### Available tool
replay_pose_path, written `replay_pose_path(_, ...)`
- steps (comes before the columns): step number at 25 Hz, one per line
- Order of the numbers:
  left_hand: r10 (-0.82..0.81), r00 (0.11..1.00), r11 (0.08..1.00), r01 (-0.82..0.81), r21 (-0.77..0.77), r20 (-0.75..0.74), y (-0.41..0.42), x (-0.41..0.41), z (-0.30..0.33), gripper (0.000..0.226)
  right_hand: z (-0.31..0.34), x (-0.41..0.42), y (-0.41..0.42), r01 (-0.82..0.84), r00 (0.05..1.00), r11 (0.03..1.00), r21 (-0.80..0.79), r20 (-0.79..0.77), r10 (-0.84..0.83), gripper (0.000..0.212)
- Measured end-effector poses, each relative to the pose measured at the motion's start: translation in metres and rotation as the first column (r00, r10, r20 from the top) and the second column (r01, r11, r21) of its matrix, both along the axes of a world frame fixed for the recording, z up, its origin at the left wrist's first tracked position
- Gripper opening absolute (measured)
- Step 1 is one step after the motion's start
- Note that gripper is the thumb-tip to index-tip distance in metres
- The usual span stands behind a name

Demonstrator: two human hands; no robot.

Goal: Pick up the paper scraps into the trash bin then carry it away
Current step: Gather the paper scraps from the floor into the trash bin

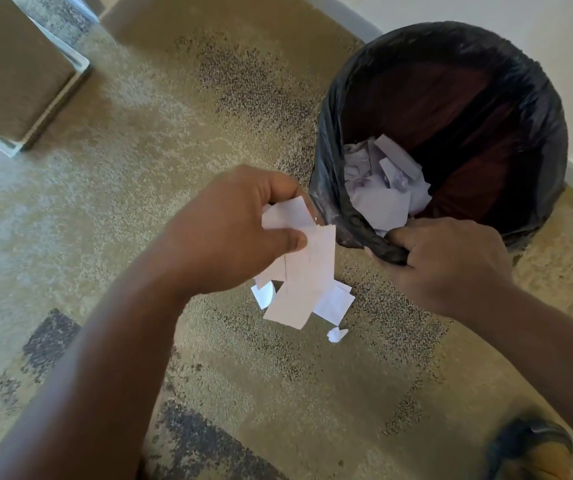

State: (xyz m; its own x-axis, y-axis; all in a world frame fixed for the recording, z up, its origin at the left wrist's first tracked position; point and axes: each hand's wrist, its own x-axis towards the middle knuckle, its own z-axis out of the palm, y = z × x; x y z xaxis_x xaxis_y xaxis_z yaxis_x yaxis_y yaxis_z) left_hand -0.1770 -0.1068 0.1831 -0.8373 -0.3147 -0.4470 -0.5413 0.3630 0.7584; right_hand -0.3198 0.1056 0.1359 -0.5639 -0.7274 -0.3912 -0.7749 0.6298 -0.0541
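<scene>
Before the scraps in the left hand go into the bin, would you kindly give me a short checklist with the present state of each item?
1. Left hand has a firm hold on its paper scraps: ok, pinched between thumb and fingers.
2. Right hand steadies the trash bin: ok, it grips the black liner at the near rim.
3. Bin mouth open: ok.
4. Room in the bin: ok, scraps in the bin lie low.
5. Held scraps are over the opening: not ok, they hang just outside the rim.
6. Carpet cleared: not ok, a small scrap remains.
</scene>
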Motion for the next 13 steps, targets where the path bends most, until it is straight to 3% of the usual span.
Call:
replay_pose_path(2,0.032,0.975,0.998,-0.044,-0.047,-0.221,0.0,-0.01,0.037,0.013,0.001,0.0,0.0,-0.006,1.0,1.0,-0.007,0.002,0.006,0.033)
replay_pose_path(4,0.033,0.896,0.983,-0.109,-0.147,-0.444,0.008,-0.031,0.049,0.011,0.001,0.0,0.0,-0.002,1.0,1.0,-0.012,-0.002,0.002,0.034)
replay_pose_path(7,-0.043,0.783,0.959,-0.142,-0.247,-0.62,0.031,-0.072,0.025,0.007,-0.001,0.0,0.0,-0.013,0.999,1.0,-0.028,-0.035,0.012,0.034)
replay_pose_path(9,-0.152,0.75,0.944,-0.082,-0.318,-0.644,0.045,-0.093,-0.009,0.008,-0.001,0.0,0.001,-0.029,0.999,0.999,-0.037,-0.033,0.028,0.031)
replay_pose_path(13,-0.356,0.818,0.865,0.105,-0.491,-0.452,0.06,-0.109,-0.057,0.009,0.001,0.001,0.003,-0.04,0.999,0.997,-0.061,-0.035,0.038,0.027)
